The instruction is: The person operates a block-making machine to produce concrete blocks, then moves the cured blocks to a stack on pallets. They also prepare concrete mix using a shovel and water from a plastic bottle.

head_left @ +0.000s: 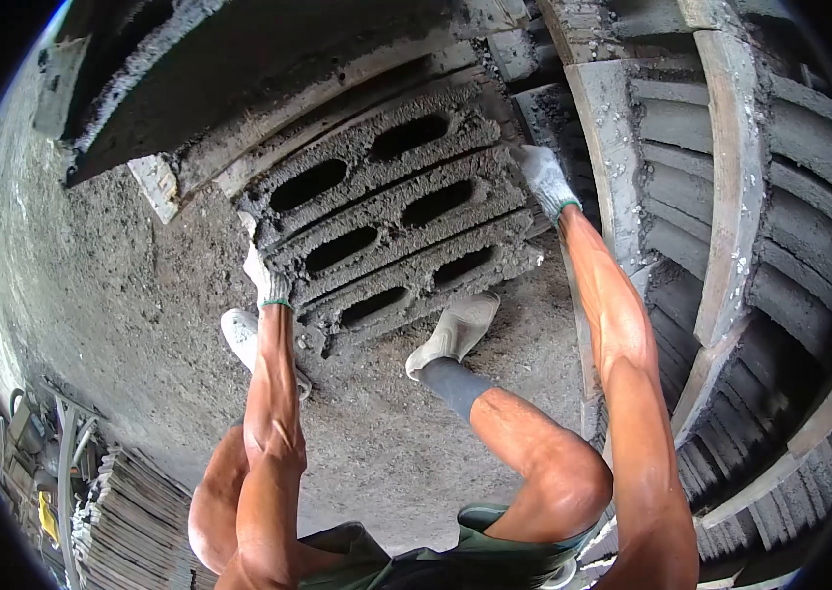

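Three grey hollow concrete blocks [389, 229] lie side by side in front of me, each with two long oval holes and a rough, damp-looking surface. At their left end, my left hand [266, 280] in a white knitted glove grips the edge of the load. My right hand [546, 179], gloved the same way, grips the opposite end. Both hands' fingers are partly hidden under the load. Whatever board supports the blocks is mostly covered by them. My shoes [467, 320] stand on the floor just below the blocks.
A dark metal machine part [268, 74] with a wooden ledge overhangs the far side. Along the right stand stacked boards [730, 187] bearing more grey blocks. Thin boards [136, 521] are piled at lower left, near clutter and pipes. The concrete floor [131, 324] is gritty.
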Demonstrator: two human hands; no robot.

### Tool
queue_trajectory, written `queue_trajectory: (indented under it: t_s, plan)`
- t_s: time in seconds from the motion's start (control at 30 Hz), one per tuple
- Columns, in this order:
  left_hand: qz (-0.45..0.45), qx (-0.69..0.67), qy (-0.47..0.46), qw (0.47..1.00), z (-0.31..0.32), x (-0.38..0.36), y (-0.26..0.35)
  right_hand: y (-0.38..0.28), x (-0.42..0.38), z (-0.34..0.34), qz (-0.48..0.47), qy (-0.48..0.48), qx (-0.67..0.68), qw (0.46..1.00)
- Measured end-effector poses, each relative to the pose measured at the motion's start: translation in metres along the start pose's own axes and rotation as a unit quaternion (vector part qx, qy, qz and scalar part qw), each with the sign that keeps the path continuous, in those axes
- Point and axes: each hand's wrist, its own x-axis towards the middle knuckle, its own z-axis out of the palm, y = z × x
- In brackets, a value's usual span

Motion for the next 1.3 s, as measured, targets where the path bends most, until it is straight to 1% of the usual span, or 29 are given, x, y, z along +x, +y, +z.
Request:
queue_trajectory:
  t_s: [0.03,0.07,0.1,0.13,0.17,0.23,0.3,0.37,0.4,0.47,0.53,0.6,0.63,0.7,0.73,0.77,0.83,0.87,0.9,0.97,1.03,1.07,1.1,1.13,1.2,1.3]
  plan:
    - [-0.006,0.001,0.000,1.000,0.001,0.003,0.000,-0.010,0.001,-0.007,0.041,-0.015,0.057,0.997]
    - [-0.011,0.002,0.003,1.000,0.002,0.005,0.000,-0.002,0.009,-0.006,0.010,0.007,0.027,1.000]
    - [-0.015,0.004,0.003,1.000,0.003,0.006,0.002,0.015,0.015,0.001,-0.050,0.031,-0.008,0.998]
    - [-0.018,0.004,0.005,1.000,0.005,0.007,0.005,0.016,0.016,0.003,-0.109,0.054,-0.042,0.992]
    - [-0.024,0.009,0.005,1.000,0.006,0.007,0.009,0.016,0.016,0.004,-0.092,0.058,-0.036,0.993]
    - [-0.036,0.017,0.011,0.999,0.007,0.004,0.016,-0.004,0.005,-0.003,-0.063,0.055,-0.027,0.996]
    - [-0.037,0.023,0.012,0.999,-0.004,0.011,0.002,-0.006,0.007,-0.001,-0.042,0.035,-0.027,0.998]
    - [0.014,0.023,0.002,1.000,-0.012,0.021,-0.011,-0.002,0.015,-0.007,-0.016,-0.008,-0.049,0.999]
    - [0.008,0.020,0.004,1.000,-0.017,0.029,-0.023,-0.002,0.008,-0.010,-0.076,0.024,-0.031,0.996]
    - [0.002,0.013,0.009,1.000,-0.014,0.021,-0.015,0.009,0.021,0.000,-0.055,-0.011,-0.061,0.997]
    - [-0.002,0.002,0.010,1.000,-0.008,0.016,-0.008,0.019,0.030,0.008,-0.113,-0.010,-0.147,0.983]
    - [-0.006,-0.008,0.006,1.000,-0.005,0.012,-0.003,0.025,0.032,0.008,-0.103,-0.030,-0.174,0.979]
    - [-0.005,-0.018,0.004,1.000,-0.004,0.013,-0.003,0.015,0.029,0.002,-0.099,-0.040,-0.188,0.976]
    - [-0.011,-0.039,-0.004,0.999,-0.005,0.017,-0.009,0.011,0.037,-0.007,-0.043,-0.057,-0.136,0.988]
    - [-0.016,-0.054,-0.009,0.998,-0.005,0.019,-0.011,-0.002,0.038,-0.014,0.008,-0.097,-0.149,0.984]
    - [-0.017,-0.075,-0.013,0.997,-0.005,0.023,-0.013,-0.021,0.036,-0.028,0.036,-0.105,-0.123,0.986]
    - [-0.026,-0.135,-0.029,0.990,-0.011,0.032,-0.022,-0.039,0.020,-0.040,0.064,-0.090,-0.102,0.989]
    - [-0.030,-0.149,-0.036,0.988,-0.014,0.032,-0.022,-0.042,0.012,-0.043,0.064,-0.066,-0.106,0.990]
    - [-0.007,-0.091,-0.022,0.996,-0.010,0.016,-0.012,-0.045,0.009,-0.045,0.064,-0.054,-0.116,0.990]
    - [-0.034,-0.134,-0.010,0.990,0.002,-0.002,0.004,-0.055,0.003,-0.049,0.068,-0.043,-0.143,0.987]
    - [-0.008,-0.048,0.022,0.999,-0.001,0.003,-0.001,-0.045,0.010,-0.042,0.071,-0.054,-0.162,0.983]
    - [-0.007,0.014,0.054,0.998,0.011,-0.008,0.013,-0.048,0.007,-0.041,0.066,-0.040,-0.192,0.978]
    - [-0.007,0.023,0.044,0.999,0.017,-0.011,0.022,-0.051,0.004,-0.041,0.062,-0.027,-0.223,0.972]
    - [0.016,0.037,0.027,0.999,0.015,-0.017,0.024,-0.056,-0.001,-0.040,0.075,-0.037,-0.226,0.970]
    - [0.024,0.043,0.025,0.998,0.021,-0.033,0.037,0.054,0.024,-0.001,-0.092,0.040,-0.259,0.961]
    - [0.014,0.086,0.039,0.995,0.022,-0.038,0.038,0.007,0.004,-0.012,-0.022,0.069,-0.146,0.987]
